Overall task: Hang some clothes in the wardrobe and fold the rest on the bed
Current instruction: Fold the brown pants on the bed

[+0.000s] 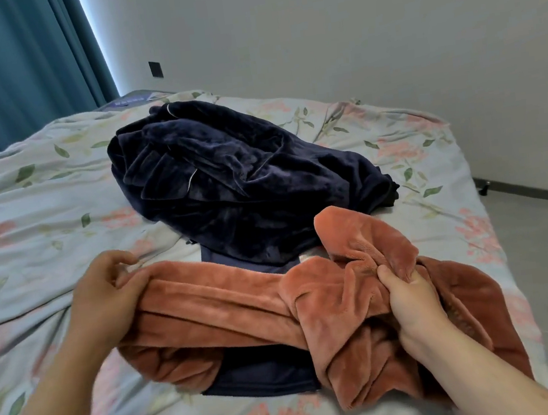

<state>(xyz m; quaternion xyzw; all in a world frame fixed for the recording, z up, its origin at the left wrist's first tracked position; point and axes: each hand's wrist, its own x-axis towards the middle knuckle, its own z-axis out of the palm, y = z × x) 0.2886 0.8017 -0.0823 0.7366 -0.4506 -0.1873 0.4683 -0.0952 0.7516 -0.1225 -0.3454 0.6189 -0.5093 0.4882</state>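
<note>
An orange fleece garment (pixel 311 299) lies bunched across the near part of a bed (pixel 24 210), close to its right edge. The person's left hand (pixel 104 297) grips the garment's left end, fingers curled round a fold. The right hand (pixel 411 297) pinches a raised fold near the garment's right side. A flat navy garment (pixel 266 377) lies partly under the orange one. Beyond them, toward the middle of the bed, sits a heaped dark blue plush garment (pixel 228 185). The bed has a pale floral cover. A teal curtain (pixel 7 67) hangs beyond the bed's far left corner.
</note>
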